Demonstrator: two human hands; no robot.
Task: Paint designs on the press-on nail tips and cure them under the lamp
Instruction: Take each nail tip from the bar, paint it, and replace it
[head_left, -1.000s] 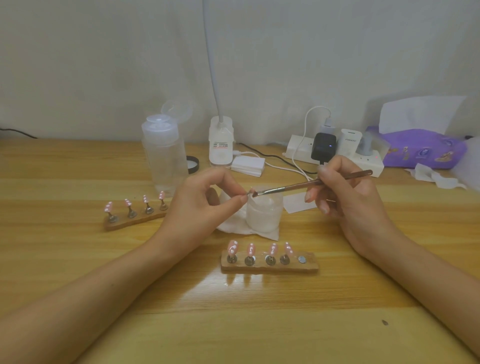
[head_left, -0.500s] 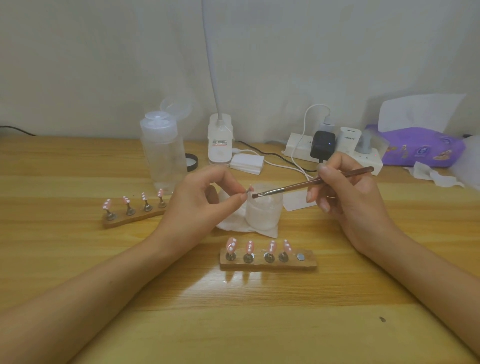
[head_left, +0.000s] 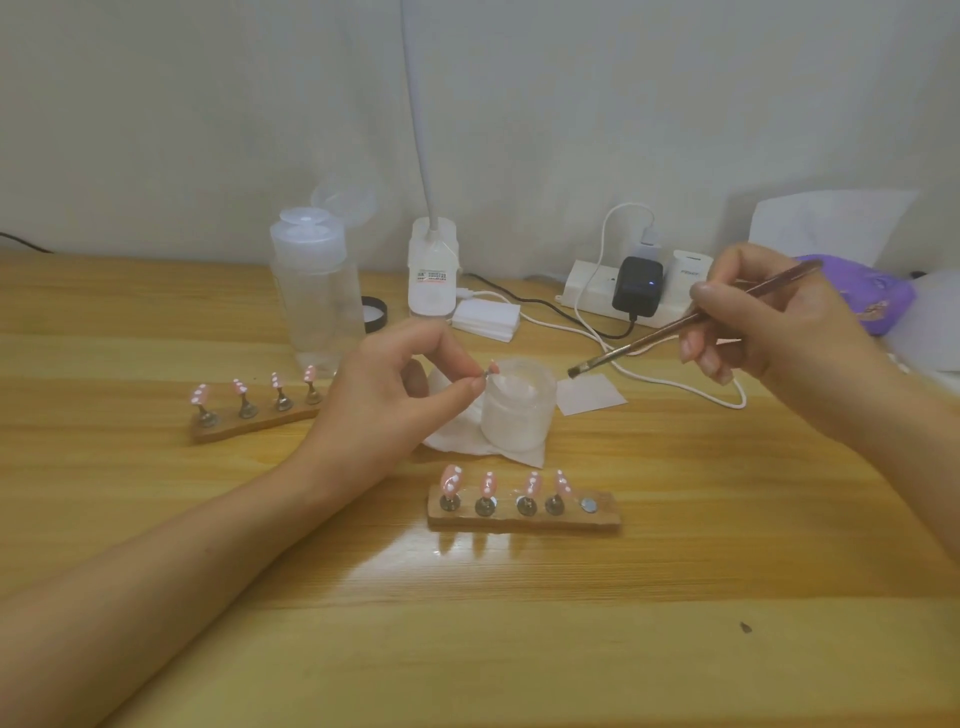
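Left hand pinches nail tip above frosted jar, steadying it for painting; right hand fingers clamp brush, bristles right of jar.

Odds and ends at the back of the wooden table
A white power strip right of centre carries a black charger; a white cable loops forward. A purple tissue pack lies far right, and a clear bottle stands left of centre.

Hidden and cropped parts.
Nail tip pinched by the left hand: mostly covered by fingertips, design too small to read. Purple pack behind the right hand gripping the brush: partly hidden. Lamp stem: cut by the top edge.
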